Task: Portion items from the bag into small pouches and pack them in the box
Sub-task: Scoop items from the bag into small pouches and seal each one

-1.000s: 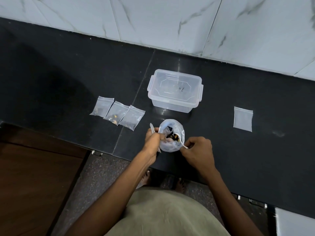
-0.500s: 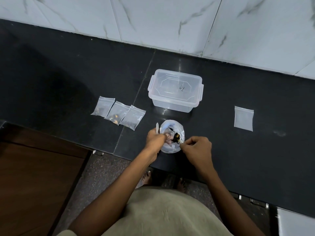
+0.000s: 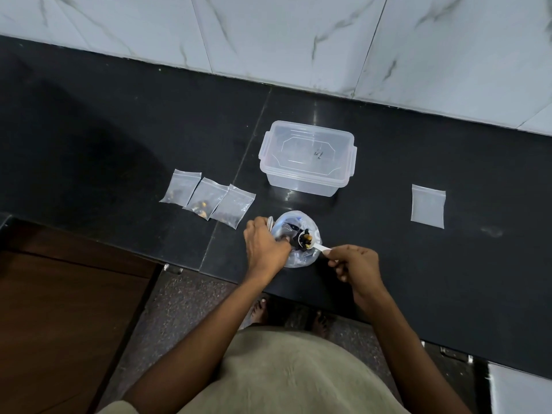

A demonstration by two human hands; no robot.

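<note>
Done: three filled pouches [image 3: 206,201] on desk [image 3: 89,144], none boxed | Now: my left hand [image 3: 264,248] grips bag [image 3: 294,234] rim; right hand [image 3: 355,262] pinches loaded spoon [image 3: 310,245] over it | Left: empty pouch [image 3: 427,205] at right, lidded box [image 3: 307,156] unpacked.

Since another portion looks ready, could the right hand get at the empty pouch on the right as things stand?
Probably not at once: the right hand is holding a loaded spoon over the bag. The counter between it and the empty pouch is bare.
</note>
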